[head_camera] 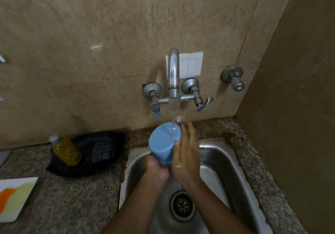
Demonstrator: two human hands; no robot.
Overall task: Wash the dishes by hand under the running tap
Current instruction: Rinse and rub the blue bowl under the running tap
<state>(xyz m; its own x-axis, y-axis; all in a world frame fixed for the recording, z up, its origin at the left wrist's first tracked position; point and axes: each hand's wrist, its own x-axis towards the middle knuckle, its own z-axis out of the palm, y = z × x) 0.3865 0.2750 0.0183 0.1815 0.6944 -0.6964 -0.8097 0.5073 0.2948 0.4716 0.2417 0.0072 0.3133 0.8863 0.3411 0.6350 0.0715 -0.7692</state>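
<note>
The blue cup is over the sink, tilted under the tap, whose stream strikes near its rim. The left hand has its grip curled round the narrow base, and the right hand lies against the side with fingers straight. It looks like light, stiff plastic, probably slippery when wet, so the base is likely the safest hold.
</note>
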